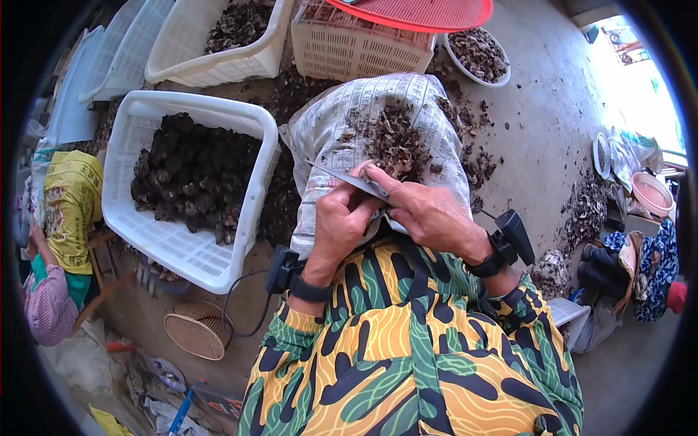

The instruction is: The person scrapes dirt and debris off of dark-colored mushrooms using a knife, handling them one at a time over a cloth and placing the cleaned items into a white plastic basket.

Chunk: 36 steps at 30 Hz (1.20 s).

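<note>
My right hand (pixel 431 210) grips a knife (pixel 354 181) whose grey metal blade points up and left across my left hand (pixel 341 215). The right index finger reaches along the blade towards the left fingertips. My left fingers are curled just beneath the blade; whatever lies between them is hidden. Both hands are above a white woven sack (pixel 327 131) with printed writing, spread over my lap. Brown, flaky trimmings (pixel 401 141) are heaped on the sack just beyond the hands. To the left, a white plastic crate (pixel 188 267) holds dark, lumpy clumps that look like mushrooms (pixel 199 174).
Beyond the sack stand another white crate (pixel 218 68), an upturned-looking crate (pixel 360 54) under a red mesh tray (pixel 431 13), and a white bowl (pixel 480 82) of pieces. A wicker basket (pixel 193 329) is at lower left. People sit at left (pixel 52 305) and right (pixel 654 272).
</note>
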Motion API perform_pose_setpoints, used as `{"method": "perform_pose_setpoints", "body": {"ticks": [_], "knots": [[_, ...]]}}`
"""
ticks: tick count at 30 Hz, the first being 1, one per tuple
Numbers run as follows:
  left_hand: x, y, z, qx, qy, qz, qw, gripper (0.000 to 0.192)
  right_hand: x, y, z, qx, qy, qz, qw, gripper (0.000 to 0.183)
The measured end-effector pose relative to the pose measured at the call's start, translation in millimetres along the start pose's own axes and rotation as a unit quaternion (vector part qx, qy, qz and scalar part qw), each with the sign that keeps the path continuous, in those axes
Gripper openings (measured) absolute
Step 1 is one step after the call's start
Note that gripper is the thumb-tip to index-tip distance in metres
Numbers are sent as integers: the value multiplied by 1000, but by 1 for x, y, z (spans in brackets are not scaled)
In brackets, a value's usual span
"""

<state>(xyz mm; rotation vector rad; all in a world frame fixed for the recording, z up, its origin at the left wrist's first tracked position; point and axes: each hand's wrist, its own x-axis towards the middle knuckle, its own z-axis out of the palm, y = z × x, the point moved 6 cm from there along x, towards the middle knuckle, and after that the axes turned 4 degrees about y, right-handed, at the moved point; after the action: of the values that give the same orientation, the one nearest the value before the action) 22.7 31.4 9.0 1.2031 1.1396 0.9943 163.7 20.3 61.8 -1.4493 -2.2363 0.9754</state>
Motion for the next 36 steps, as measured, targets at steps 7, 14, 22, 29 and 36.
{"method": "perform_pose_setpoints", "body": {"ticks": [7, 14, 22, 29, 36], "knots": [[1, -2, 0, -4, -14, -1, 1000, 36, 1, 1, -4, 138, 58, 25, 988, 65], [2, 5, 5, -23, -23, 2, 999, 37, 2, -1, -11, 132, 66, 125, 981, 61], [0, -5, 4, -87, -22, -51, 995, 40, 6, 18, -57, 155, 165, 64, 972, 64], [5, -10, -2, -202, -8, -126, 971, 28, -23, 15, -16, -21, 30, -7, 999, 67], [4, -8, -4, -222, -14, -138, 965, 26, -45, 32, -23, -67, 6, 6, 998, 65]]}}
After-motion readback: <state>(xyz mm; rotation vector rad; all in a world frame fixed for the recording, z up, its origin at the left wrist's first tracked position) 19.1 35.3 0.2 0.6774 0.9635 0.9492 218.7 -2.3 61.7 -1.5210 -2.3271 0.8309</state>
